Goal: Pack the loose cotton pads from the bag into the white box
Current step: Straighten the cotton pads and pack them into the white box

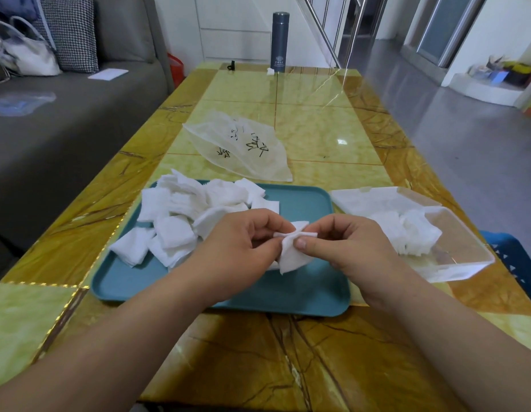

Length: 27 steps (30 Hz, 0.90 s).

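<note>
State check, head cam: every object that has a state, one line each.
Clear plastic box: open, lid back, partly filled with pads.
Translucent printed bag: lying flat, looks empty.
Teal plastic tray: holds heap of loose white cotton pads.
White square cotton pad: pinched by left hand and right hand, above tray.
Dark grey flask: upright, capped.

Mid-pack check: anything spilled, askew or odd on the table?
The pile of cotton pads overhangs the tray's left rim. A small white scrap lies stray beside the flask at the table's far end. Nothing looks damaged.
</note>
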{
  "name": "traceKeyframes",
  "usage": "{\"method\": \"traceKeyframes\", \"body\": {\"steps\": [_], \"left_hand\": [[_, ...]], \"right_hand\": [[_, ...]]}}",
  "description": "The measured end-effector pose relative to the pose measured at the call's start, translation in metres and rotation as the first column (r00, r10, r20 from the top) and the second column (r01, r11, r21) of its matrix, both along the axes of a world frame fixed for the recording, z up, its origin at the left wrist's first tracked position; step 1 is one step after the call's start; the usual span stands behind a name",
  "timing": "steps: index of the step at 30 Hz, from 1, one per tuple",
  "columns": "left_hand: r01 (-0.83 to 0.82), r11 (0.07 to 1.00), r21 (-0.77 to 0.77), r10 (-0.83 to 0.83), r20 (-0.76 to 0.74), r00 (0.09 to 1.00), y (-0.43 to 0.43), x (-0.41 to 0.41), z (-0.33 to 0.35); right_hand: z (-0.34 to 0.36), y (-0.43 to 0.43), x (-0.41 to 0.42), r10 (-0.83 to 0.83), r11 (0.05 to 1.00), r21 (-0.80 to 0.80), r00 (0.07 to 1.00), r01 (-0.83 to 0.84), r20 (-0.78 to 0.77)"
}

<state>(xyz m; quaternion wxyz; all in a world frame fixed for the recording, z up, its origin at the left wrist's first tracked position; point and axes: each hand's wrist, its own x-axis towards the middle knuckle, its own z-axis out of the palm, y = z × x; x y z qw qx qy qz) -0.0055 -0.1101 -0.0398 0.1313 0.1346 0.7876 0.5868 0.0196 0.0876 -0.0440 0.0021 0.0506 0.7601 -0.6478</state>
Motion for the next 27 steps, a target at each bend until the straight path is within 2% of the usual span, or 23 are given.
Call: {"method": "traceKeyframes", "body": {"steps": [8,13,15,17,19,21,22,23,27], "left_hand": [[0.006,1.000,-0.001,-0.006,-0.007,1.000,-0.001,0.001,0.001],[0.037,0.998,0.047,-0.040,0.063,0.997,-0.002,0.000,0.005],[0.053,0.998,0.017,-0.053,0.012,0.999,-0.002,0.001,0.004],[0.030,0.999,-0.039,-0.032,-0.060,0.998,-0.002,0.000,0.000],[-0.047,0.976,-0.214,0.005,-0.193,0.981,-0.004,-0.005,-0.007],[-0.153,0.870,-0.468,-0.029,-0.359,0.933,-0.006,-0.012,-0.014],[-0.171,0.820,-0.546,-0.066,-0.387,0.920,-0.006,-0.015,-0.016],[-0.158,0.800,-0.579,-0.088,-0.374,0.923,-0.006,-0.017,-0.019],[-0.086,0.824,-0.560,-0.113,-0.312,0.943,-0.004,-0.021,-0.023]], "right_hand": [[-0.001,-0.001,0.000,-0.008,1.000,0.014,1.000,0.008,0.001],[-0.002,-0.001,-0.001,-0.017,0.999,0.029,1.000,0.017,-0.009],[-0.003,-0.001,-0.001,0.027,0.998,0.064,0.999,-0.026,-0.019],[-0.003,-0.001,-0.001,0.059,0.992,0.112,0.998,-0.054,-0.038],[-0.006,-0.001,-0.001,0.051,0.988,0.150,0.997,-0.044,-0.049],[-0.009,-0.001,-0.002,0.011,0.979,0.203,0.998,0.000,-0.055],[-0.009,-0.001,-0.002,-0.008,0.973,0.230,0.998,0.021,-0.057],[-0.009,-0.001,-0.002,-0.020,0.966,0.255,0.998,0.034,-0.057],[-0.010,0.000,-0.002,-0.068,0.948,0.309,0.997,0.077,-0.041]]}}
